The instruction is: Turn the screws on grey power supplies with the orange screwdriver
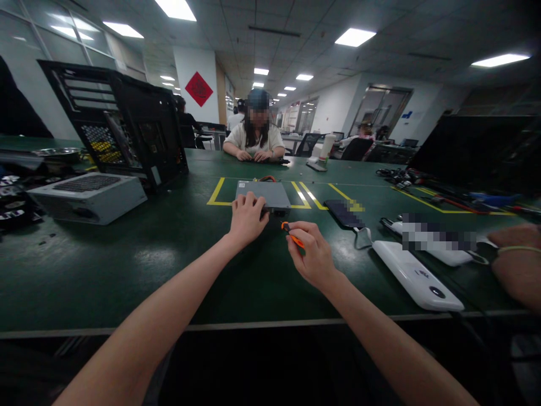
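A flat grey metal box (270,193) lies on the green table (127,265) inside a yellow taped outline. My left hand (247,217) rests on its near left corner, fingers curled over the edge and gripping it. My right hand (310,251) is just to the right and nearer to me, closed round an orange-handled tool (291,234) whose tip points toward the box's near edge. Red and orange wires show behind the box.
A grey power supply (91,196) and an open black computer case (122,121) stand at the left. A dark phone (343,213) and white devices (416,273) lie at the right. Another person's arm (518,265) rests at the far right; a person sits opposite.
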Demonstrator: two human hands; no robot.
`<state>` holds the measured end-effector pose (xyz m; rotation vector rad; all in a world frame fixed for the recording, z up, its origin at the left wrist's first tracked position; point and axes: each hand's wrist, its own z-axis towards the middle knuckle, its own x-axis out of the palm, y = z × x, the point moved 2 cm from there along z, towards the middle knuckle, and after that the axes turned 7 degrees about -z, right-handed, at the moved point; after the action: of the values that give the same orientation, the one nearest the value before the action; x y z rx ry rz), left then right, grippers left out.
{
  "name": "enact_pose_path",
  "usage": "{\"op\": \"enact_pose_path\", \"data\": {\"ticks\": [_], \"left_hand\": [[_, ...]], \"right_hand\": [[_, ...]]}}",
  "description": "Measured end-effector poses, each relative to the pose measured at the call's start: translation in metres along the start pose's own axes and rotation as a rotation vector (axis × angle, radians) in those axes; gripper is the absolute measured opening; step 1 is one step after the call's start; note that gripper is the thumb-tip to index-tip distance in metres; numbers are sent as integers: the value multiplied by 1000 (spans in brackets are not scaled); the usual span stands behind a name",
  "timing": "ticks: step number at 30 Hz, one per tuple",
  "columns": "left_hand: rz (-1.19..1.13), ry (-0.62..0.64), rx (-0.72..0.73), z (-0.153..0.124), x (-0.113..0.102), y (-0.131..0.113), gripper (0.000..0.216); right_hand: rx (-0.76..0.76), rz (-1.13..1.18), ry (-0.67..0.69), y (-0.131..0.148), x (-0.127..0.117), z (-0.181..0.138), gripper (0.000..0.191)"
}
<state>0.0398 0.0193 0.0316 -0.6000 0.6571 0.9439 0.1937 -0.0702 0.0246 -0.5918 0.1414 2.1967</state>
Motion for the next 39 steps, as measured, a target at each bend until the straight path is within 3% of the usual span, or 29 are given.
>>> {"op": "enact_pose_path", "data": {"ticks": [12, 17, 24, 39], "left_hand": [[-6, 2, -19, 0, -1, -2, 27], [-16, 3, -27, 0, -1, -2, 27], [-11, -5, -42, 1, 0, -3, 27], [-83, -31, 11, 0, 2, 5, 25]], "right_hand": [[-1, 23, -52, 0, 0, 0, 48], [51, 13, -13, -1, 2, 0, 40], [-50, 62, 31, 1, 4, -2, 44], [-62, 66, -19, 1, 1, -3, 44]]}}
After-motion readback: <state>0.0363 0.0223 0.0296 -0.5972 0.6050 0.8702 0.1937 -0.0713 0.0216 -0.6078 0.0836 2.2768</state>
